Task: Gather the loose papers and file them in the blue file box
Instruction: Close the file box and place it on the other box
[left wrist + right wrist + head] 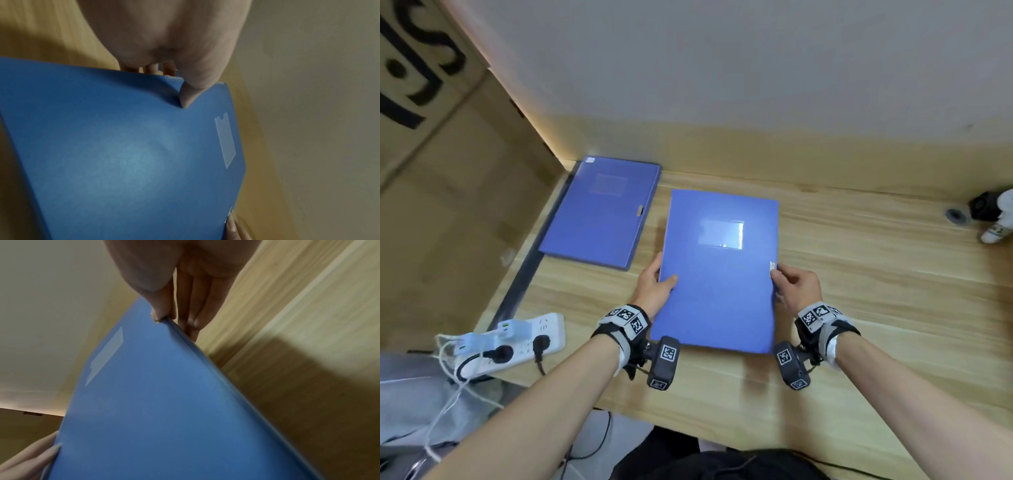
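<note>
A shut blue file box (719, 284) with a clear label pocket lies lengthwise on the wooden table (876, 308) in front of me. My left hand (659, 279) grips its left edge, thumb (185, 97) on the lid and fingers under the edge. At the right edge my right hand (779, 277) holds it just below the metal clasp (773, 266), thumb (160, 313) on the rim and fingers down the side. The lid (154, 402) fills both wrist views (123, 154). No loose papers are in view.
A second shut blue file box (599, 209) lies at the back left. A white power strip (517, 342) with plugs and cables sits at the table's left front corner. A cardboard box (431, 171) stands to the left. A small black-and-white object (993, 219) rests far right.
</note>
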Tool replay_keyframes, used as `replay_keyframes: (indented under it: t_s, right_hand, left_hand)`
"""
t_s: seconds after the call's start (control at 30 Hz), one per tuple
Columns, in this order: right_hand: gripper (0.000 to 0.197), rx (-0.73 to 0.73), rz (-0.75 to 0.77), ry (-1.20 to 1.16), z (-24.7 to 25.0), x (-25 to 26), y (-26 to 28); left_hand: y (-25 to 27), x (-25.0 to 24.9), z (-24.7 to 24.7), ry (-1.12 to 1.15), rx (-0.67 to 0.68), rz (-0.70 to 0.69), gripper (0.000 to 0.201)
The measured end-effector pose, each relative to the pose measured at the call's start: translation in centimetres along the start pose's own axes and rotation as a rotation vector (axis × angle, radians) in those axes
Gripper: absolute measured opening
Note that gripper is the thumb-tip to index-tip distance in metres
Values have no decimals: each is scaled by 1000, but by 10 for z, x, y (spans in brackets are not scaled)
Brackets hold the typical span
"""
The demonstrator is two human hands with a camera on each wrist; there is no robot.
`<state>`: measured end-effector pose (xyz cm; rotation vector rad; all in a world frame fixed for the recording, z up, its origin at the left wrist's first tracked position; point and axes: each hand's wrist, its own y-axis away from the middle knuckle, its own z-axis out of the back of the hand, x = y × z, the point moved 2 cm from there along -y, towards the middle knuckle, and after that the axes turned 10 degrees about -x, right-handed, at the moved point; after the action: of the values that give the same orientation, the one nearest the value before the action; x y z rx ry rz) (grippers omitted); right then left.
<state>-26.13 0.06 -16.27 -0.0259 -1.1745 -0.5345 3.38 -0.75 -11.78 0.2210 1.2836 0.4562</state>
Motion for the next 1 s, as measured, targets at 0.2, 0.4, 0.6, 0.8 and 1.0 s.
replay_keyframes:
  t_s: [0.2, 0.4, 0.6, 0.8, 1.0]
  right_hand:
    - [24, -12, -6, -63, -29, 48, 2]
    - [26, -11, -13, -82, -94, 95, -5]
    - [35, 81, -5, -97, -191, 127, -21]
    - [35, 137, -35, -94, -273, 143, -46]
    - [44, 190, -68, -64, -317, 144, -49]
  left_hand:
    - [-19, -16, 38, 71, -32, -3, 52]
    - [-83, -33, 94, 62, -23, -29, 49]
    - [-166, -47, 156, 57, -69, -43, 36]
    - [-229, -53, 204, 11, -129, -12, 33]
    - [-262, -28, 229, -43, -172, 29, 35]
